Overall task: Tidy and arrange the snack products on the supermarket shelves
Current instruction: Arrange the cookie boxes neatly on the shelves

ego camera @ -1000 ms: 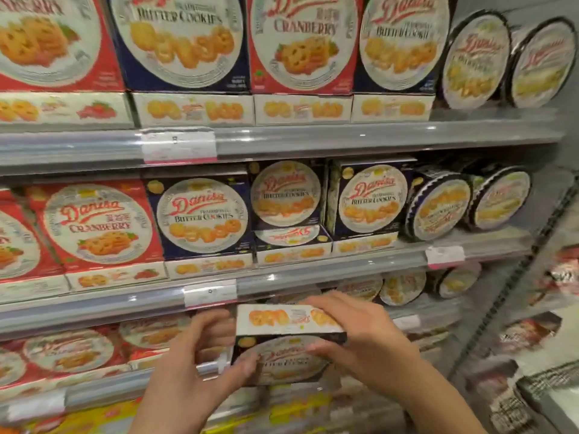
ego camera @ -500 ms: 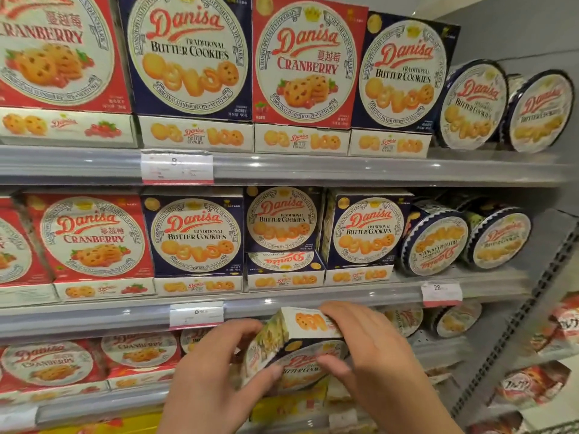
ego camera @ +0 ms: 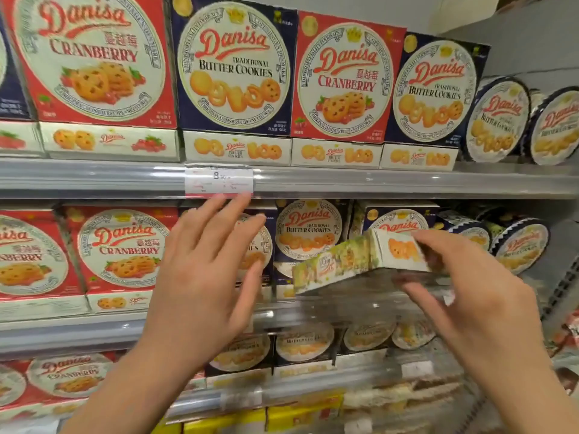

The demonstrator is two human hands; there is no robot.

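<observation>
My right hand (ego camera: 463, 286) alone pinches the tilted box (ego camera: 360, 261) by one end in front of the middle shelf (ego camera: 94, 332), my left hand (ego camera: 206, 270) spread and empty, so the box's weight could, I think through the blur, lever it loose.

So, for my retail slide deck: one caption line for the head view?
Right hand lifts a tilted cookie box toward the middle shelf while the open left hand reaches alongside.
</observation>
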